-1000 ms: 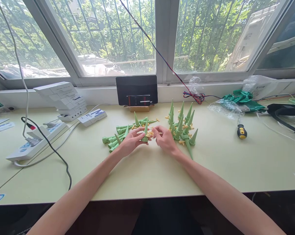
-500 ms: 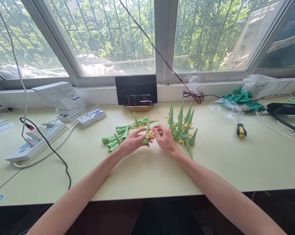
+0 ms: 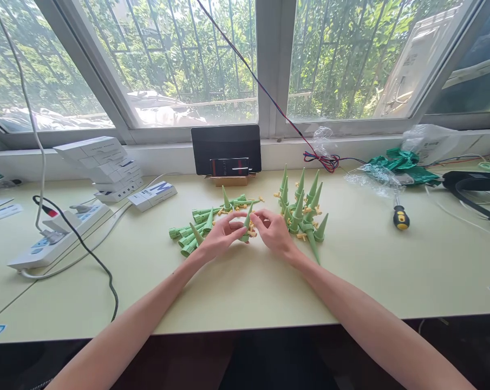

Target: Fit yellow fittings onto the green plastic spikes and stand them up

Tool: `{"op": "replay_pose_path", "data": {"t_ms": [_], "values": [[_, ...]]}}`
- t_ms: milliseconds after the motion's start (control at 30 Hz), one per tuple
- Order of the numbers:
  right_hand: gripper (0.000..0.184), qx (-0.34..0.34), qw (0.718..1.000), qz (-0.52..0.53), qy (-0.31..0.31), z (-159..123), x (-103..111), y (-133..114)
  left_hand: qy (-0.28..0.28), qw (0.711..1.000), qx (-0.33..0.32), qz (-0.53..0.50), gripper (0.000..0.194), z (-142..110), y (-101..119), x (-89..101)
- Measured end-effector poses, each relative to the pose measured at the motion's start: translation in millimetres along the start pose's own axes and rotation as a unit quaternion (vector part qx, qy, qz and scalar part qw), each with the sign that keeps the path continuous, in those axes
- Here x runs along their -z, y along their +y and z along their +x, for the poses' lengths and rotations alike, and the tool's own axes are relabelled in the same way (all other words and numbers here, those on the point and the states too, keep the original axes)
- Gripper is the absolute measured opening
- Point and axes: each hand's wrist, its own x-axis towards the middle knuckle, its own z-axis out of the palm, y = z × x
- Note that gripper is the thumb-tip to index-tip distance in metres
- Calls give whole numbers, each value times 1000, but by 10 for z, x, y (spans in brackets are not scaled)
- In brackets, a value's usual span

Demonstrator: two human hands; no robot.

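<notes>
My left hand (image 3: 221, 236) is closed around the base of a green plant watering spike (image 3: 248, 221), its cone pointing up. Yellow valve pieces (image 3: 253, 233) show at the side of this spike. My right hand (image 3: 274, 232) has its thumb and fingers pinched together at the cone's upper part; fingertip contact is partly hidden. Left of my hands lie several green spikes and tubes (image 3: 185, 241), some behind my left wrist. A cluster of upright green spikes with yellow valves (image 3: 297, 214) stands just beyond my right hand, with one lying toward me (image 3: 313, 246).
A tablet (image 3: 226, 141) with a phone (image 3: 229, 167) before it stands at the back. White boxes (image 3: 106, 162) and a power strip (image 3: 61, 233) with cables are at left. On the right are a screwdriver (image 3: 401, 218), plastic wrapping (image 3: 405, 165) and a black headset (image 3: 472, 187).
The held spike has turned and shifted slightly right, toward my right hand. My left fingers now wrap its base more closely. The other spikes have stayed put.
</notes>
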Motion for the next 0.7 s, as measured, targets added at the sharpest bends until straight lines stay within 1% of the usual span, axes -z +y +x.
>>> {"op": "replay_pose_path", "data": {"t_ms": [133, 233, 367, 567, 700], "values": [[29, 31, 998, -49, 5, -9, 1, -11, 9, 997, -26, 78, 46, -8, -46, -8], [28, 52, 996, -78, 7, -10, 5, -21, 13, 993, -35, 112, 47, -7, -79, 6], [29, 69, 992, -103, 7, -8, 2, -24, 38, 985, -48, 159, 48, -2, -88, 10], [27, 89, 989, -118, 8, -14, -3, -19, 69, 970, -89, 217, 38, -6, -54, -24], [27, 103, 987, -126, 15, -20, -1, -22, 77, 954, -123, 262, 35, -15, -32, -28]]}}
